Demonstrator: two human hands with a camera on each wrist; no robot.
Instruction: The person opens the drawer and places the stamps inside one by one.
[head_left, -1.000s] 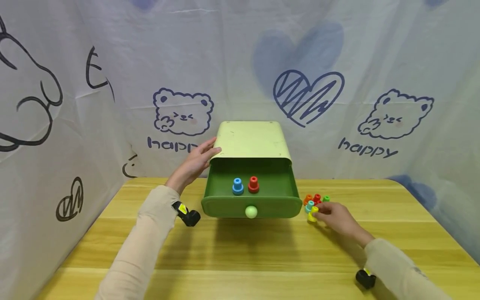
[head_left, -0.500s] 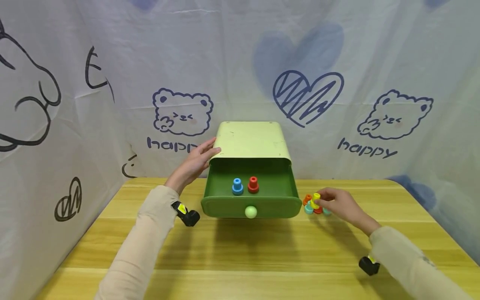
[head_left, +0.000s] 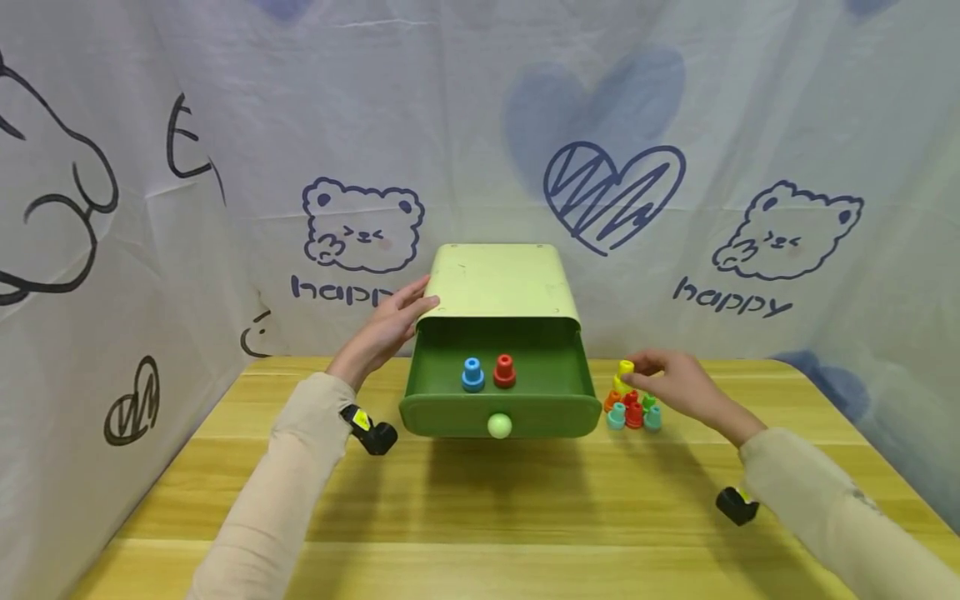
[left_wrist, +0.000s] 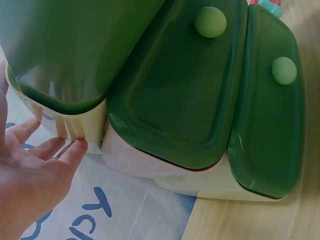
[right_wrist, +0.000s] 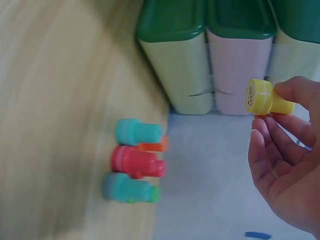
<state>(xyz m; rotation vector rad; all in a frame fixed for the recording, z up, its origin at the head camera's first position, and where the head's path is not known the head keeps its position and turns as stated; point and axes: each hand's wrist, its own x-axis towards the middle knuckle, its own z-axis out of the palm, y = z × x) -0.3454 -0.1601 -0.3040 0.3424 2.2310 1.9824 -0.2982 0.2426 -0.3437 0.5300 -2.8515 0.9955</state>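
Observation:
A small yellow stamp is pinched between the thumb and fingers of my right hand, raised above a cluster of stamps. Its printed end shows in the right wrist view. My left hand rests against the left side of a pale cabinet, its fingers extended and touching the wall near the front. The cabinet's top green drawer is pulled out. Inside it a blue stamp and a red stamp stand upright, apart from each other.
Right of the cabinet, several stamps stand close together on the wooden table, among them a teal stamp, a red one and an orange one. Lower drawers are closed. A printed curtain hangs behind.
My right hand has lifted the yellow stamp off the front of the cluster and carried it up and back, over the other stamps. The left hand stays on the cabinet.

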